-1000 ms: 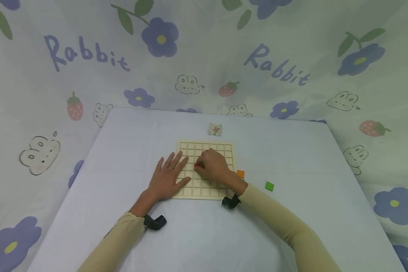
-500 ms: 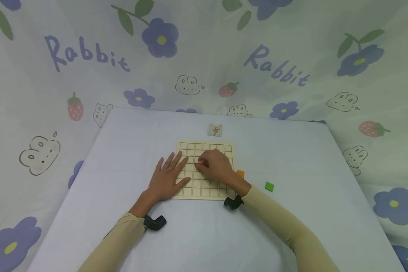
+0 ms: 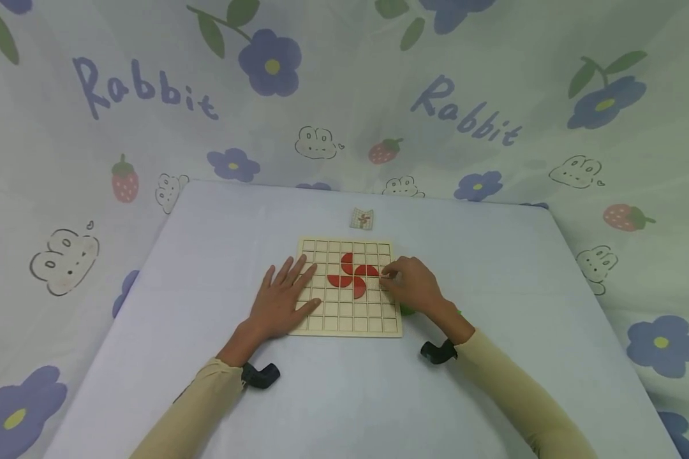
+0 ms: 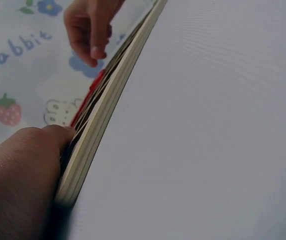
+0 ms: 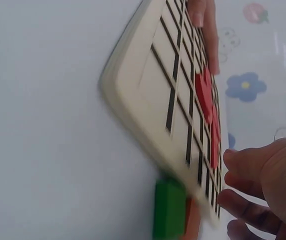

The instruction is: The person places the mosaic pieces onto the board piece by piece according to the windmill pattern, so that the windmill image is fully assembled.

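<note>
A pale wooden grid board lies on the table. Near its middle, several red rounded pieces form a pinwheel shape. My left hand rests with spread, straight fingers on the board's left edge. Over the right edge hovers my right hand, fingers loosely bent. In the right wrist view its thumb and fingers stand apart, with nothing seen between them. Next to the board's right edge are a green block and an orange block; in the head view the hand and forearm hide most of that spot.
A small card with a red pinwheel picture lies behind the board. White cloth covers the table. A printed curtain hangs behind and at the sides. A bit of green shows beside my right wrist.
My right hand has let go of the red piece at the pinwheel's left and moved right to the board's edge, uncovering the red pieces. My left hand has stayed put.
</note>
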A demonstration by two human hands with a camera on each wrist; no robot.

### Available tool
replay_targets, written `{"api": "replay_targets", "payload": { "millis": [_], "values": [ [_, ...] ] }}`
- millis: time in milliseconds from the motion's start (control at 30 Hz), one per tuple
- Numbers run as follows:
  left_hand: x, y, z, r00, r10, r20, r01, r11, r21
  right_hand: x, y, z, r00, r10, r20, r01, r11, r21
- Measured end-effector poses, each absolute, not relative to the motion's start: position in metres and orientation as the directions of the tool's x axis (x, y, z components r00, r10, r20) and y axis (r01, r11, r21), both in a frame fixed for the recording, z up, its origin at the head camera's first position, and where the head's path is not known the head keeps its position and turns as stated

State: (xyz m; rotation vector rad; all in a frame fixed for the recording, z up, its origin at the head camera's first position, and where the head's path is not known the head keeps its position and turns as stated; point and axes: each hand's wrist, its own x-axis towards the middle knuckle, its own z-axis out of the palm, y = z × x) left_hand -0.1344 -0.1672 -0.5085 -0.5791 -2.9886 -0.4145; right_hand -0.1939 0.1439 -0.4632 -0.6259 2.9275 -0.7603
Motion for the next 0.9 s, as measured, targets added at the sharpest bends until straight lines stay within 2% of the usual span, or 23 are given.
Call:
{"api": "replay_targets", "payload": {
  "millis": [233, 367, 533, 767, 900],
  "values": [
    [-0.135, -0.168, -0.508, -0.931, 0.352, 0.1, 0.366, 0.898, 0.243, -0.185, 0.178, -0.464, -0.92, -0.389, 0.056, -0.363, 0.787, -0.499],
    [-0.135, -0.167, -0.508, -0.93, 0.353, 0.105, 0.368, 0.896, 0.247, -0.179, 0.19, -0.469, -0.894, -0.435, 0.106, -0.421, 0.734, -0.533],
    [-0.135, -0.167, -0.507, -0.931, 0.351, 0.103, 0.365, 0.897, 0.248, -0.171, 0.201, -0.481, -0.864, -0.492, 0.11, -0.467, 0.698, -0.543],
    [-0.135, -0.168, -0.508, -0.929, 0.353, 0.112, 0.37, 0.896, 0.247, -0.159, 0.207, -0.479, -0.762, -0.609, 0.22, -0.643, 0.672, -0.368],
    [-0.135, -0.168, -0.509, -0.927, 0.356, 0.115, 0.374, 0.893, 0.249, -0.153, 0.212, -0.476, -0.744, -0.65, 0.152, -0.648, 0.649, -0.399]
  ]
}}
